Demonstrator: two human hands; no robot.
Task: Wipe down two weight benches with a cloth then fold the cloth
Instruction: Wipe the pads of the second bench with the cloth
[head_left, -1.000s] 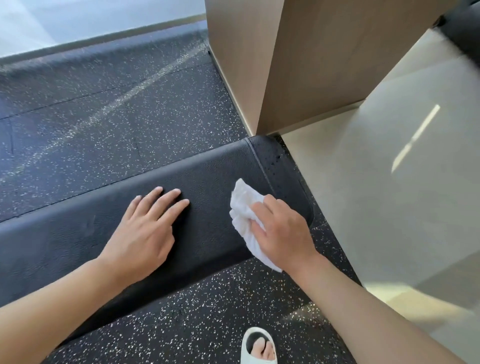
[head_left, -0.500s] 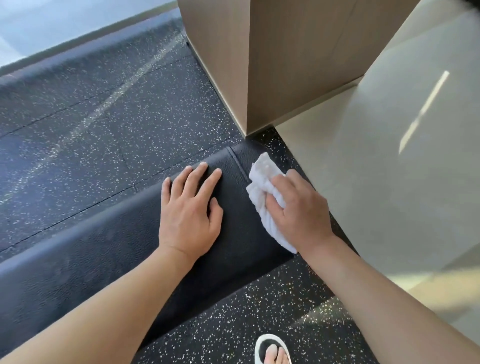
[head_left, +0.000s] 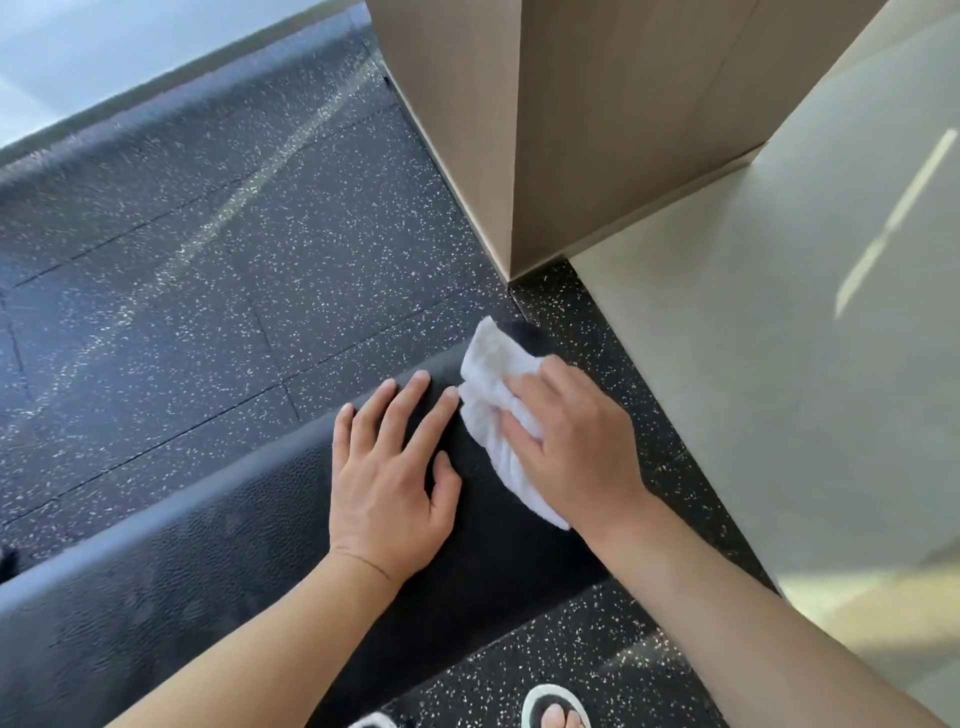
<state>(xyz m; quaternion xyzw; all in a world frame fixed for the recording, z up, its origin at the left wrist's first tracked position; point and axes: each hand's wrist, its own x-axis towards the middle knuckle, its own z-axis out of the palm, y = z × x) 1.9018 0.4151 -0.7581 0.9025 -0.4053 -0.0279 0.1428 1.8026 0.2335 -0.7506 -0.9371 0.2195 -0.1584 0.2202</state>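
Note:
A black padded weight bench (head_left: 218, 540) runs from lower left up to its far end at centre right. A white cloth (head_left: 491, 395), bunched, lies on that far end of the pad. My right hand (head_left: 576, 441) grips the cloth and presses it onto the pad, with part of the cloth hidden under the palm. My left hand (head_left: 389, 478) rests flat on the pad just left of the cloth, fingers straight, index fingertip almost touching the cloth.
A tan wooden column (head_left: 545, 130) stands just beyond the bench's end. Black speckled rubber flooring (head_left: 208, 286) surrounds the bench; pale smooth floor (head_left: 779, 364) lies to the right. My sandalled foot (head_left: 556, 712) shows at the bottom edge.
Both hands have slid along the pad toward the bench's far end. The cloth now sits at the very end of the pad, and the left hand has closed up beside it.

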